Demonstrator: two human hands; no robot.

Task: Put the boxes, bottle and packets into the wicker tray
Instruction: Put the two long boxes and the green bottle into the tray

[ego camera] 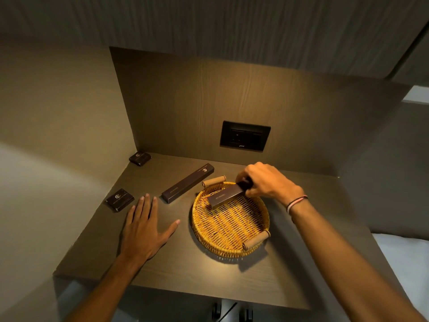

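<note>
Hotel-like room: wood-panelled nook (pixel 232 101), wall socket (pixel 245 135), branded boxes (pixel 120 199)

Gold print on the boxes (pixel 188 182) and packets (pixel 120 199) — too blurred to read.

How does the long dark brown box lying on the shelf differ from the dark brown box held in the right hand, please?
The long dark brown box on the shelf lies flat and untouched outside the round wicker tray; the dark brown box in the right hand is tilted, its lower end inside the tray, gripped by the right hand. The shelf box looks longer and slimmer. Both are dark brown with small pale lettering.
</note>
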